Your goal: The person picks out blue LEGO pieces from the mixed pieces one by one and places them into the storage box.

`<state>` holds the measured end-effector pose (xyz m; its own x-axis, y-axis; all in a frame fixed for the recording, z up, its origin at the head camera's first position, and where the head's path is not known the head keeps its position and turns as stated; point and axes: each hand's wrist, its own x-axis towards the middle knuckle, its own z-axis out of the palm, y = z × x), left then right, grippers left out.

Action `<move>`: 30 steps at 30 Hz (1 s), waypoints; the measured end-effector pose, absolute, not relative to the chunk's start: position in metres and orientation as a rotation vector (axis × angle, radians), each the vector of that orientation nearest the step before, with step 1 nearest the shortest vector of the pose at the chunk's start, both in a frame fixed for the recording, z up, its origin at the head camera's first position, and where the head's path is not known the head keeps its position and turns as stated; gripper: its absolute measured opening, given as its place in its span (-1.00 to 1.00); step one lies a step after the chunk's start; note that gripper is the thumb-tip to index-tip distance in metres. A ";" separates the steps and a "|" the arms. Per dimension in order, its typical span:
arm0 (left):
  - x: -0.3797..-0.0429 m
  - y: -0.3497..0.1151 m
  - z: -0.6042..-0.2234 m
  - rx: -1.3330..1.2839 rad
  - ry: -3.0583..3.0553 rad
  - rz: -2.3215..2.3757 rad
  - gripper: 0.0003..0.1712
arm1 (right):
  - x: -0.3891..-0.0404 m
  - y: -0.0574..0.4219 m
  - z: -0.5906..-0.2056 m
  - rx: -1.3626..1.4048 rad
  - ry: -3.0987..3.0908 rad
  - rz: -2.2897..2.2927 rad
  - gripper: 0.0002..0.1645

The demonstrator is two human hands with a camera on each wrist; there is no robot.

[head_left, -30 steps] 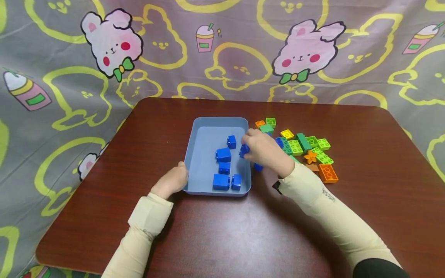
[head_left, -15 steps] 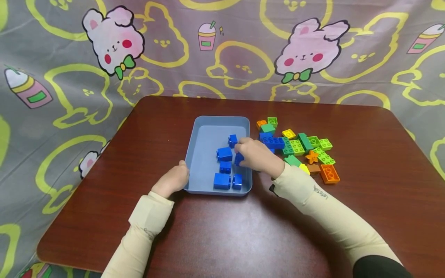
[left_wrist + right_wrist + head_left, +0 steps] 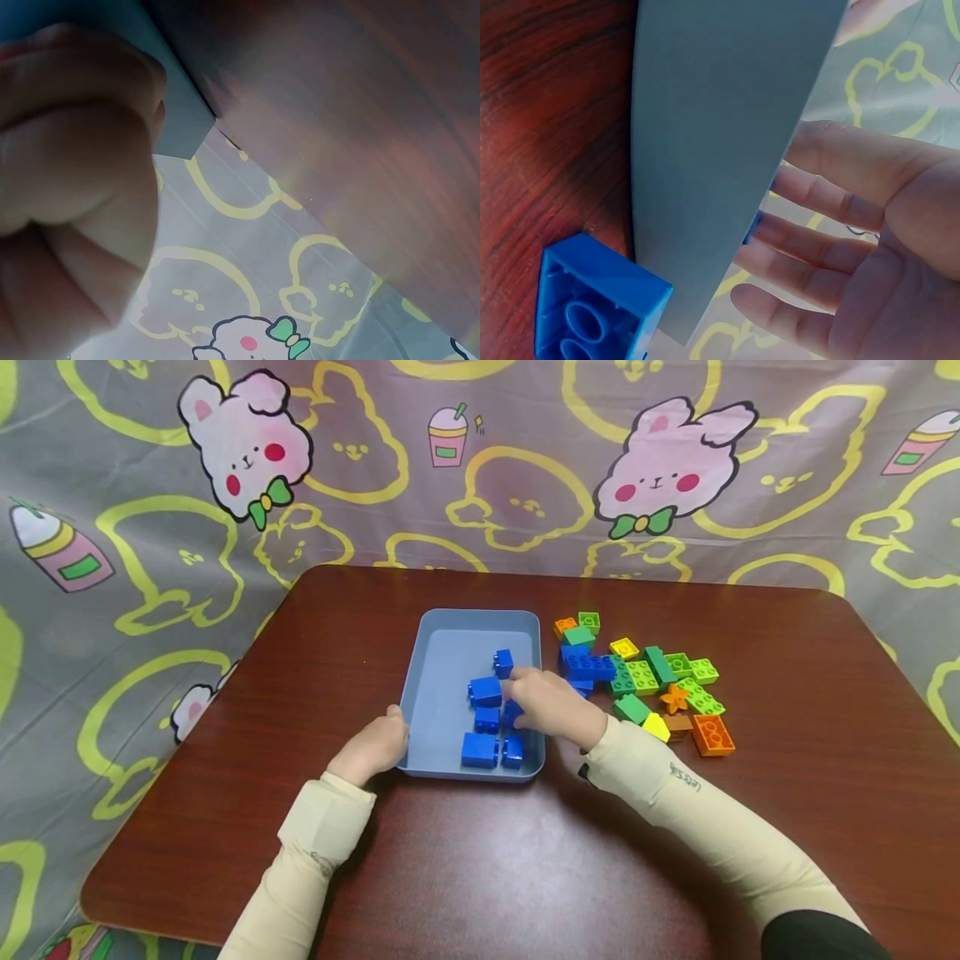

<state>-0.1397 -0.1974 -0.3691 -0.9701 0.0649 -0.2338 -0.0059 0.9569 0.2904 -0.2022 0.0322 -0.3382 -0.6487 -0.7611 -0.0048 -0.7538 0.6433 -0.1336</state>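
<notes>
Near the middle of the table stands a blue-grey tray [image 3: 442,652] with several blue toy bricks inside, among them a larger brick [image 3: 478,750] and a smaller one [image 3: 502,662]. My left hand [image 3: 372,745] grips the tray's left rim close to its front corner; the left wrist view shows its fingers curled. My right hand [image 3: 555,703] reaches over the right wall and holds a blue toy brick [image 3: 513,715] low in the tray. In the right wrist view the tray wall [image 3: 720,135] hides the fingertips and most of that brick.
Right of the tray lies a loose pile of toy bricks: blue [image 3: 588,667], green [image 3: 658,667], yellow [image 3: 623,648] and orange [image 3: 712,735], with an orange flower piece [image 3: 674,697]. A patterned cloth [image 3: 517,485] hangs behind the table.
My right hand has carried the blue brick left from above the tray's right side and down among the others. My left hand keeps its hold on the rim.
</notes>
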 end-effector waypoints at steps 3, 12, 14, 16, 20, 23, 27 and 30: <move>-0.140 -0.197 -0.369 0.040 2.862 0.427 -0.61 | -0.202 0.032 -0.339 -1.286 2.779 -0.191 -0.61; -0.140 -0.198 -0.370 0.050 2.853 0.431 -0.54 | -0.202 0.032 -0.342 -1.279 2.734 -0.214 -0.64; -0.140 -0.198 -0.370 0.049 2.852 0.432 -0.54 | -0.202 0.033 -0.343 -1.277 2.733 -0.212 -0.64; -0.141 -0.198 -0.370 0.047 2.853 0.433 -0.54 | -0.201 0.033 -0.343 -1.273 2.732 -0.211 -0.64; -0.141 -0.199 -0.370 0.037 2.850 0.432 -0.55 | -0.201 0.032 -0.342 -1.267 2.729 -0.206 -0.63; -0.141 -0.198 -0.370 0.031 2.847 0.431 -0.57 | -0.200 0.032 -0.342 -1.264 2.726 -0.203 -0.63; -0.141 -0.197 -0.369 0.023 2.848 0.436 -0.60 | -0.199 0.032 -0.342 -1.264 2.721 -0.207 -0.63; -0.141 -0.197 -0.369 0.029 2.851 0.441 -0.60 | -0.199 0.032 -0.341 -1.260 2.718 -0.211 -0.64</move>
